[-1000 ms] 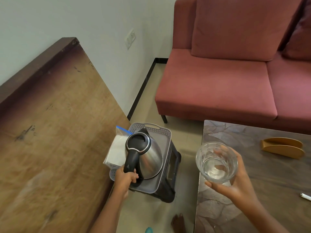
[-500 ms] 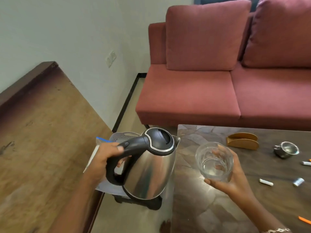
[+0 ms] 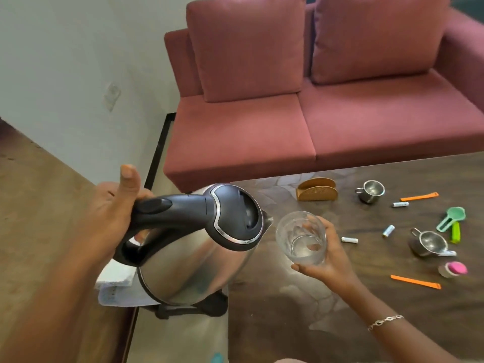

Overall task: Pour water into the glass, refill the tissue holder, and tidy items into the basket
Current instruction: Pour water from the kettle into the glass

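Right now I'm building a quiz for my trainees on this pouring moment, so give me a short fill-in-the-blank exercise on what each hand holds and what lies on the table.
1. The left hand grips the steel kettle by its black ____.
2. The right hand holds a clear ____ beside the kettle's spout.
3. The number of orange strips lying on the table is ____.
4. The wooden tissue holder stands on the table with ____ tissues in it.

Missing words: handle; glass; two; no
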`<state>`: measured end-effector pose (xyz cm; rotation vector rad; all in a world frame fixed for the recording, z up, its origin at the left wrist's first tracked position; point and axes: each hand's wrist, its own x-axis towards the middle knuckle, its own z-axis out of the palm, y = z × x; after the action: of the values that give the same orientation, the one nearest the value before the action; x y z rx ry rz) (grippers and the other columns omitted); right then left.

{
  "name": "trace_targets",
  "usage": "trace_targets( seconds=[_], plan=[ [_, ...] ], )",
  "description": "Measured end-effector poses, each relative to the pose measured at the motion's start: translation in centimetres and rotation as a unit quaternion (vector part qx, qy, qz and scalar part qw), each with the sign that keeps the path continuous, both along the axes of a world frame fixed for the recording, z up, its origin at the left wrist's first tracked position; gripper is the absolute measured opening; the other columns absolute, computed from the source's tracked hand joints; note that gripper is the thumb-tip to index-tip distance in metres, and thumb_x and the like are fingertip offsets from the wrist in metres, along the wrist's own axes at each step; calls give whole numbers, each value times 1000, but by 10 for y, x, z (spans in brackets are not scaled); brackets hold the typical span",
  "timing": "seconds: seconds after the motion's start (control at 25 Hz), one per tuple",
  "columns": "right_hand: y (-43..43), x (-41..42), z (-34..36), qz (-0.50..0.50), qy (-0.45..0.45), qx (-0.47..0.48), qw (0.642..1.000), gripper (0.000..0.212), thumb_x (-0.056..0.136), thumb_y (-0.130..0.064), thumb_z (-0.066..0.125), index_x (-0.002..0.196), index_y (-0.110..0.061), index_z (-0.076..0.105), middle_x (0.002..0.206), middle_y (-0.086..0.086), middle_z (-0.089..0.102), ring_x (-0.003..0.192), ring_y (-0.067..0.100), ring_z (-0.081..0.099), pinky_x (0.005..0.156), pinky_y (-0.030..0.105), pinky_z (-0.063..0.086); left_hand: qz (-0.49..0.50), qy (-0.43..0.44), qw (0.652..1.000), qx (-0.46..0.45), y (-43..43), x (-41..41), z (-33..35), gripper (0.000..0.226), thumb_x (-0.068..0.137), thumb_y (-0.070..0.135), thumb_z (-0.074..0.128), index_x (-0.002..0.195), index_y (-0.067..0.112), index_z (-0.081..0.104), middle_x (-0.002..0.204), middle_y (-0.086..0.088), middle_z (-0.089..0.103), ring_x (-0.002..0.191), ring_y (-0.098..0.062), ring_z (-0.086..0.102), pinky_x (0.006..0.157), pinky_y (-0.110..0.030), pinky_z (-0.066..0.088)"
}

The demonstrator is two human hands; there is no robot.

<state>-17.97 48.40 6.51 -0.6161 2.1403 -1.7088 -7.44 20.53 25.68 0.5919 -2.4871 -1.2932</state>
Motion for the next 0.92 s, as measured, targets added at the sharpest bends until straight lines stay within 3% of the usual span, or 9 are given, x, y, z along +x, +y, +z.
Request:
trace_targets(
  seconds=[0.12, 0.28, 0.4, 0.52, 0.64, 0.8, 0.92],
  plan=[
    [5, 1, -3, 6, -7, 7, 1000, 85, 48, -40, 79, 116, -55, 30, 115, -31, 48, 114, -6, 46, 97, 34, 45, -38, 12, 999, -25, 14, -12, 14, 112, 51, 96, 32, 50, -15, 46, 35, -12, 37, 31, -17, 34, 35, -17, 28],
    [9, 1, -5, 12, -8, 0, 1000, 84, 49, -40, 78, 119, -45, 30, 115, -28, 48, 113, -4, 47, 95, 33, 46, -55, 13, 997, -59, 34, -28, 30, 96, 53, 91, 44, 47, -4, 55, 31, -10, 46, 25, -14, 39, 34, -12, 33],
    [11, 0, -7, 22, -2, -5, 1000, 84, 52, -37, 78, 120, -46, 29, 115, -35, 46, 116, -1, 46, 96, 33, 45, -83, 6, 993, -85, 46, -35, 40, 94, 59, 90, 40, 48, -2, 55, 34, -15, 47, 27, -15, 39, 35, -13, 33],
    [14, 0, -10, 25, 1, -9, 1000, 84, 53, -36, 78, 120, -49, 29, 116, -35, 44, 118, 0, 45, 96, 29, 44, -100, 0, 989, -112, 56, -41, 48, 103, 62, 89, 37, 49, -12, 53, 36, -20, 47, 25, -17, 38, 34, -13, 32],
    [18, 0, -13, 22, 4, -9, 1000, 85, 52, -37, 78, 117, -58, 27, 115, -36, 44, 117, 0, 46, 95, 25, 43, -101, -7, 984, -148, 59, -45, 50, 103, 64, 87, 38, 52, -14, 55, 35, -21, 47, 25, -28, 38, 34, -19, 33],
    [21, 0, -17, 20, 5, -9, 1000, 85, 52, -36, 78, 116, -60, 27, 115, -35, 45, 116, 0, 46, 95, 20, 42, -114, -38, 979, -166, 66, -48, 55, 96, 70, 79, 39, 49, -13, 54, 33, -19, 46, 26, -22, 38, 36, -13, 35],
    [23, 0, -22, 21, 4, -11, 1000, 86, 52, -36, 78, 119, -54, 28, 119, -25, 46, 117, 0, 46, 96, 22, 42, -122, -43, 976, -177, 71, -51, 57, 90, 71, 74, 41, 46, -11, 53, 33, -18, 47, 25, -16, 38, 38, -8, 35]
  ],
)
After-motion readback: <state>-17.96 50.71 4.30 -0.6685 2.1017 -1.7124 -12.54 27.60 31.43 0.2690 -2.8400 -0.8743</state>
